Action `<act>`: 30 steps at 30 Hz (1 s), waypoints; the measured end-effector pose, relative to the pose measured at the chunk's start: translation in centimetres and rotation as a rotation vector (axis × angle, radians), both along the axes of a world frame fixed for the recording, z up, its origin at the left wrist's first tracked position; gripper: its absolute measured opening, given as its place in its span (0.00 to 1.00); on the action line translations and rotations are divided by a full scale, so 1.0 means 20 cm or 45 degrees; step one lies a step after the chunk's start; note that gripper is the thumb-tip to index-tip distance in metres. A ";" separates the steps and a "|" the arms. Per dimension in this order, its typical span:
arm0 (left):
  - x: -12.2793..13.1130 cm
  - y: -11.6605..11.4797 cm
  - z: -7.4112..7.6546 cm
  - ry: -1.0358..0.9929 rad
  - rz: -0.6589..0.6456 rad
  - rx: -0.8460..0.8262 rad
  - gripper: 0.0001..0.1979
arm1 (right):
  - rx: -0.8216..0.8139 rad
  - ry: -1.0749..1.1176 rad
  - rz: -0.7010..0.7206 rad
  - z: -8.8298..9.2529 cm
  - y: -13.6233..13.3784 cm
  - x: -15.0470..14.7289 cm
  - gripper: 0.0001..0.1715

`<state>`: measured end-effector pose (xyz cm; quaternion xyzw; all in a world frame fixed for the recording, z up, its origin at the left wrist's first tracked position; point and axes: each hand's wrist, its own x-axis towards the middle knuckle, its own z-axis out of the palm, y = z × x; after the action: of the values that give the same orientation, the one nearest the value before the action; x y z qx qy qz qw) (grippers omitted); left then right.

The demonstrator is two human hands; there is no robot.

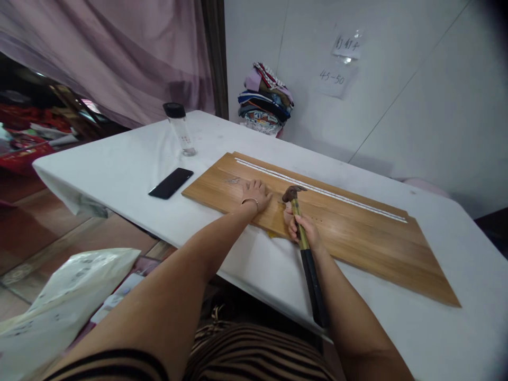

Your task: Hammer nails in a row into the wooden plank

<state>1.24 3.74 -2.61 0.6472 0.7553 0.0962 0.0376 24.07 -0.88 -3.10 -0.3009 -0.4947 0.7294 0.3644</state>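
Note:
My right hand (307, 230) is wrapped round the upper handle of a claw hammer (305, 253), close below its rusty head. The head is just over the wooden board (365, 235), and the black grip points back toward my body. Flat on the board lies my left hand (256, 193), fingers stretched forward, with a thin bracelet at the wrist. Several loose nails (233, 180) rest on the board left of those fingers. A row of small dark dots shows on the wood right of the hammer; I cannot tell whether they are nails or holes.
The board lies on a white-covered table (222, 129) with a pale strip (317, 188) along its far side. Left of it are a black phone (171, 183) and a clear bottle (181, 129). Folded clothes (265, 100) are stacked by the wall. A plastic bag (75, 291) is at lower left.

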 end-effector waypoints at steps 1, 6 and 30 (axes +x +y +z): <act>0.00 0.00 0.00 0.002 0.002 -0.006 0.28 | -0.004 0.008 -0.001 0.00 0.00 0.00 0.29; 0.00 0.00 0.00 0.001 0.009 -0.005 0.28 | -0.030 -0.005 0.035 0.00 0.01 0.00 0.29; 0.01 -0.01 0.02 -0.006 0.005 -0.035 0.27 | -0.007 -0.033 0.040 0.02 -0.01 -0.01 0.28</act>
<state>1.36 3.58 -2.12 0.6449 0.7577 0.0873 0.0481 23.91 -1.08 -2.75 -0.3036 -0.5019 0.7324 0.3457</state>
